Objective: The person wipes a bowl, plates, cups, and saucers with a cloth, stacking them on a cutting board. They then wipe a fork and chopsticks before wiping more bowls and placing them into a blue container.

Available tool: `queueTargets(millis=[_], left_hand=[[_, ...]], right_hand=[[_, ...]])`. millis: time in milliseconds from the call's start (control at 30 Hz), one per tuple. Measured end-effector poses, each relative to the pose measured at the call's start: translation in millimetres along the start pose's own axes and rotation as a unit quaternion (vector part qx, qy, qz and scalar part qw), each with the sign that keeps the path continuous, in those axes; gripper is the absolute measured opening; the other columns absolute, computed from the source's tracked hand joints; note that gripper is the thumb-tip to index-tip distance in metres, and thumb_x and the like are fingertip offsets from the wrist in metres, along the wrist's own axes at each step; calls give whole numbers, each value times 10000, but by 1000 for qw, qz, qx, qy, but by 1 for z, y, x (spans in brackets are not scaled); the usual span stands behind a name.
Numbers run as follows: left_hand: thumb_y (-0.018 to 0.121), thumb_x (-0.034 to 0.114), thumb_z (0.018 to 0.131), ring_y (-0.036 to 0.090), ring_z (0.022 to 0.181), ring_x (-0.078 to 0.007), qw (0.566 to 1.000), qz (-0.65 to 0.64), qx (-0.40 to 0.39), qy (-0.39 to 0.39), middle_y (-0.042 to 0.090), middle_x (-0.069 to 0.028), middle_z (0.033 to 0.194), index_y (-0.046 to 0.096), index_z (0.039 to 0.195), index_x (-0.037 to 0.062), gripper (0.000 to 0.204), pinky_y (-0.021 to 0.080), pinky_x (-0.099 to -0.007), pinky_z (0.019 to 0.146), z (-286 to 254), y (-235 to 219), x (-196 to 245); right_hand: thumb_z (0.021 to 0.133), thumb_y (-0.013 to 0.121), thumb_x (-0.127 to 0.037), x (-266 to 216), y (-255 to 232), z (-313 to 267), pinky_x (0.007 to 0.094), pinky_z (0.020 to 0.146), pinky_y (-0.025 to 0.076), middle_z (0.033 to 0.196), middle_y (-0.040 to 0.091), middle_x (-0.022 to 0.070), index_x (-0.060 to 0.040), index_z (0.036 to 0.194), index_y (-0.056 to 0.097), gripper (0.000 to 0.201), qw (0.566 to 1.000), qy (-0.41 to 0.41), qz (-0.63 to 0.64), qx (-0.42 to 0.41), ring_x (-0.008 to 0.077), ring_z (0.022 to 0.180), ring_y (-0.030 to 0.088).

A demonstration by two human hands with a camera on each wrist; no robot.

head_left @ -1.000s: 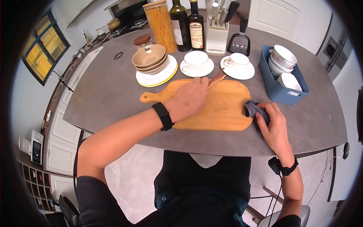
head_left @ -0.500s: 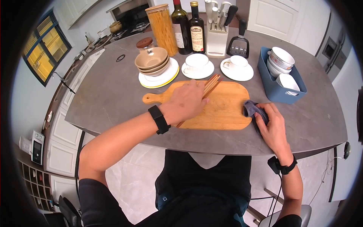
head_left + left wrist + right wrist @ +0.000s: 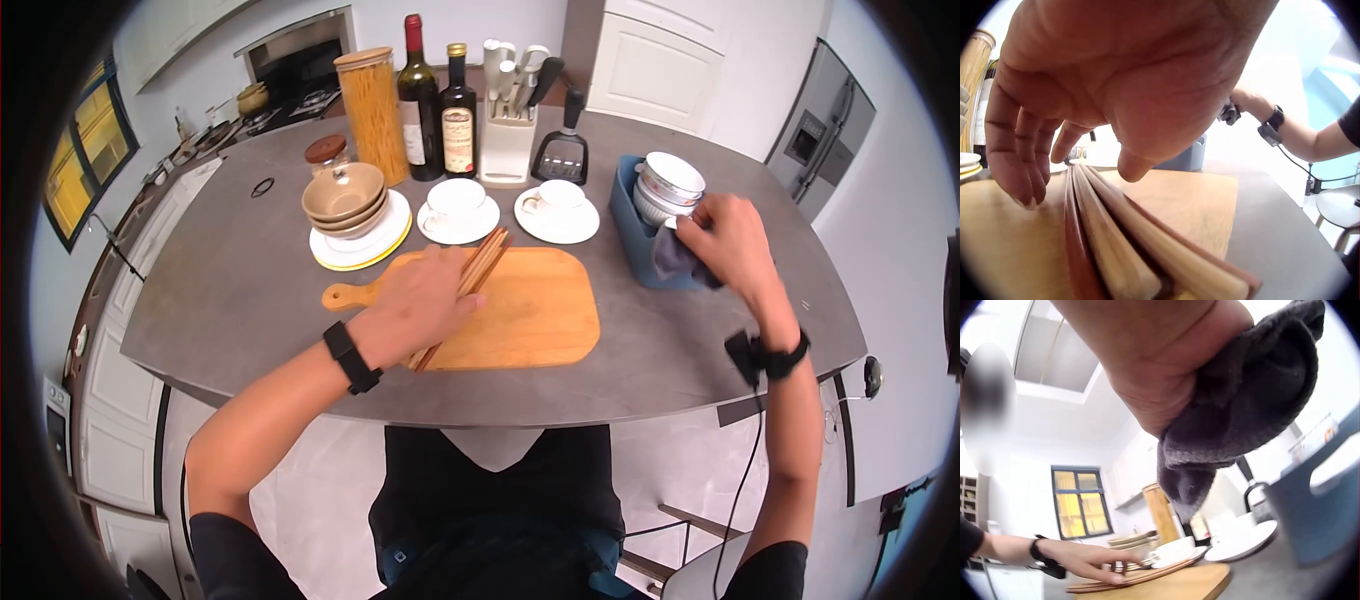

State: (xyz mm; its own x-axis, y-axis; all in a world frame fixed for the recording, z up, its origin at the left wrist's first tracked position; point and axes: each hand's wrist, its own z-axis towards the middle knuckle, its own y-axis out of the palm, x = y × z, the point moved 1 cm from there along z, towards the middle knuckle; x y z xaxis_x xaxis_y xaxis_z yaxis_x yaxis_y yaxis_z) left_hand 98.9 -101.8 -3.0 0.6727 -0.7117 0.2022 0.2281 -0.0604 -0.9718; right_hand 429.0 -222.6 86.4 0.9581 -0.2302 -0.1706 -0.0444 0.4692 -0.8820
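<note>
My left hand (image 3: 425, 300) is spread over a bundle of wooden chopsticks (image 3: 483, 265), its thumb on one side and its fingers on the other. The chopsticks, pale and reddish-brown, lie slantwise across the wooden cutting board (image 3: 545, 310). In the left wrist view the fingertips (image 3: 1025, 201) come down beside the bundle rather than closing round it. A crumpled dark grey cloth (image 3: 1235, 406) hangs from my right hand (image 3: 735, 245), which grips it above the table. In the head view, cloth and hand overlap the front of the blue bin (image 3: 632, 235).
White bowls (image 3: 672, 180) are stacked in the bin. Behind the board stand two white cups on saucers (image 3: 557, 222), and brown bowls (image 3: 345, 195) on white plates (image 3: 385, 240). Farther back are a pasta jar (image 3: 372, 120), two dark bottles (image 3: 458, 125), a knife block (image 3: 507, 145) and a spatula (image 3: 562, 155).
My right hand has lifted the cloth off the table beside the board and carried it up to the bin. The chopsticks have swung to lie across the board under my left hand. The head view has shifted.
</note>
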Motion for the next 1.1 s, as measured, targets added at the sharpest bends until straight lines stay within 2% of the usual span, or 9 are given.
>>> queueTargets(millis=[200, 300, 400, 433, 600, 667, 733, 833, 1100], left_hand=[[715, 359, 939, 653, 958, -416, 990, -49, 112, 71, 618, -222, 1093, 527, 1321, -24, 572, 538, -480, 802, -40, -37, 35], [705, 365, 950, 644, 980, -415, 987, -124, 89, 54, 597, -192, 1127, 500, 1371, -8, 599, 541, -478, 790, -72, -47, 57], [719, 370, 947, 642, 890, -339, 985, -158, 65, 34, 599, -149, 1132, 498, 1420, 46, 615, 535, -411, 744, -98, -46, 68], [719, 370, 947, 642, 890, -339, 985, -158, 65, 24, 599, -149, 1132, 498, 1420, 46, 615, 535, -411, 744, -103, -41, 67], [732, 345, 941, 637, 866, -323, 973, -221, 59, 32, 597, -135, 1134, 498, 1416, 48, 606, 537, -400, 735, -116, -25, 65], [727, 343, 945, 640, 903, -330, 970, -235, 50, 28, 592, -142, 1163, 497, 1414, 41, 604, 539, -397, 751, -120, -24, 67], [723, 340, 948, 644, 939, -336, 967, -251, 44, 23, 587, -149, 1192, 495, 1413, 35, 601, 540, -394, 768, -123, -18, 69], [711, 324, 959, 637, 1034, -359, 957, -282, 54, 44, 568, -164, 1255, 491, 1409, 18, 587, 539, -402, 815, -125, -8, 69], [695, 312, 973, 625, 1084, -387, 952, -296, 36, 73, 543, -192, 1307, 469, 1416, -2, 588, 534, -426, 846, -116, 7, 73]], right_hand=[[717, 747, -193, 23, 31, 92, 392, 761, 560, 949, 757, 177, -11, 955, 784, 302, 974, -76, -102, -187, 317, 844, 721], [768, 722, -185, 20, 55, 119, 360, 807, 561, 1137, 750, 93, -62, 1272, 724, 519, 877, 14, -63, -477, 240, 941, 707], [822, 689, -178, 45, 79, 135, 349, 841, 553, 1292, 685, 110, -49, 1394, 631, 589, 843, -5, 2, -538, 220, 1038, 677], [871, 618, -172, 44, 75, 131, 343, 1013, 471, 1424, 615, 77, -37, 1440, 582, 586, 832, 12, 24, -554, 223, 1202, 605], [870, 606, -118, 45, 88, 134, 336, 877, 530, 1316, 661, 83, -11, 1393, 588, 535, 821, 40, 40, -567, 192, 1083, 645], [879, 618, -220, 42, 100, 137, 372, 855, 521, 1186, 692, 107, -46, 1383, 609, 534, 777, -24, -138, -614, 231, 1009, 663], [870, 621, -255, 70, 121, 145, 381, 855, 523, 1148, 712, 126, -34, 1292, 669, 479, 788, -33, -141, -598, 251, 1017, 671], [780, 666, -116, 88, 129, 149, 351, 512, 509, 830, 724, 72, 20, 1000, 742, 270, 805, 8, -20, -593, 186, 622, 673], [734, 673, -142, 51, 96, 128, 344, 460, 470, 739, 696, 69, 18, 895, 755, 241, 794, 91, -60, -598, 177, 550, 645]])
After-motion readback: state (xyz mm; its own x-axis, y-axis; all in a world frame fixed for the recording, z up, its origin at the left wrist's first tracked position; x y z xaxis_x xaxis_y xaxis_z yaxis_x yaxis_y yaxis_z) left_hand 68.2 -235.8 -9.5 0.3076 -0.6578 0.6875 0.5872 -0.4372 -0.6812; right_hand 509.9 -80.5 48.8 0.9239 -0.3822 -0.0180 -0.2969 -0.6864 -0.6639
